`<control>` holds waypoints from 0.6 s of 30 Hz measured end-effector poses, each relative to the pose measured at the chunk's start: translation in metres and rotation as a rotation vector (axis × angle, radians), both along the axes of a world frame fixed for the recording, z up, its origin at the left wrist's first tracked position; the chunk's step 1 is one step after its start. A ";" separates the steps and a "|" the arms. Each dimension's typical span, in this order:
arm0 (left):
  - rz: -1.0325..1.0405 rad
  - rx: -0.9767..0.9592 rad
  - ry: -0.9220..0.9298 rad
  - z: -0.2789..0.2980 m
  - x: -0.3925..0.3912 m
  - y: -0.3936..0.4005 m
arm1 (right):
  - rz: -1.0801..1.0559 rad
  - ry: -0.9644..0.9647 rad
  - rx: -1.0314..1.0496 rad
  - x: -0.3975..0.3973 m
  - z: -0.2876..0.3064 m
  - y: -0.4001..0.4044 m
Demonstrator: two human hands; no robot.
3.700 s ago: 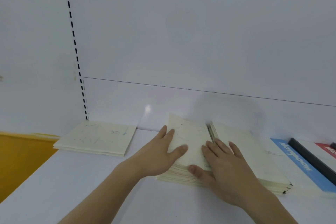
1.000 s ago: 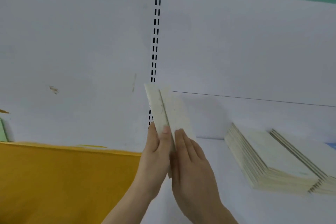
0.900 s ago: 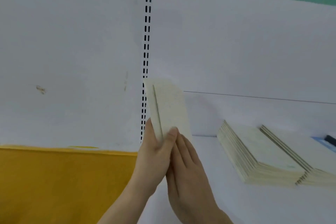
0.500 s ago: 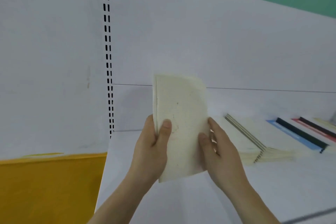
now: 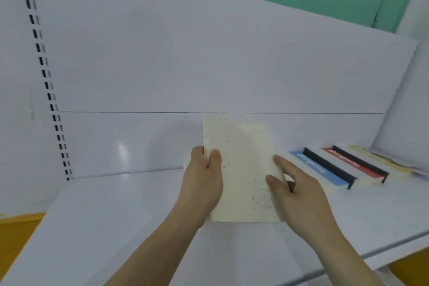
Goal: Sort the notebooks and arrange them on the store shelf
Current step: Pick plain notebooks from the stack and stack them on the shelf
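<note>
A small stack of cream notebooks (image 5: 241, 169) is held up above the white shelf (image 5: 116, 227), cover facing me. My left hand (image 5: 202, 183) grips its left edge with the thumb on the cover. My right hand (image 5: 294, 195) holds the right edge, thumb on the cover and fingers behind. Most of the cream stacks lying on the shelf are hidden behind the held notebooks and my hands. To the right lie a blue notebook (image 5: 318, 169) and a red notebook (image 5: 352, 165), each with a black spine.
A pale yellow notebook (image 5: 380, 161) lies at the far right by the side panel. The white back panel (image 5: 209, 65) rises behind the shelf, with a slotted upright (image 5: 46, 76) at the left. An orange surface (image 5: 14, 237) lies lower left. The shelf's front edge (image 5: 394, 244) runs at lower right.
The held notebooks turned from edge-on to cover facing me and moved right, over the shelf. My right hand shifted from lying flat against them to holding their right edge. The view swung right.
</note>
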State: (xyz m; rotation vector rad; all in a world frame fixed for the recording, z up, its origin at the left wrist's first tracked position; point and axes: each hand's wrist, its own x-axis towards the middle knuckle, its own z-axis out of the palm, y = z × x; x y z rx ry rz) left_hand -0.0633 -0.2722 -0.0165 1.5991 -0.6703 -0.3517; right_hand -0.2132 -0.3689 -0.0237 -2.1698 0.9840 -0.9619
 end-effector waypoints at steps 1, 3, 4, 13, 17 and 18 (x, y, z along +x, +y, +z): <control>0.022 0.015 -0.025 -0.001 -0.008 -0.017 | -0.004 0.005 -0.015 -0.008 0.000 -0.017; 0.061 0.046 -0.159 -0.004 -0.021 -0.055 | 0.002 0.012 -0.038 -0.021 0.002 -0.053; 0.080 0.073 -0.239 -0.005 -0.026 -0.074 | 0.011 0.013 -0.040 -0.025 0.003 -0.072; 0.224 0.565 -0.748 -0.016 -0.030 -0.178 | 0.120 0.159 -0.023 -0.026 -0.015 -0.201; 0.213 0.752 -0.819 -0.021 -0.023 -0.185 | 0.143 0.302 -0.085 -0.011 -0.028 -0.216; 0.202 0.774 -0.800 -0.022 -0.023 -0.184 | 0.142 0.330 -0.123 -0.009 -0.030 -0.218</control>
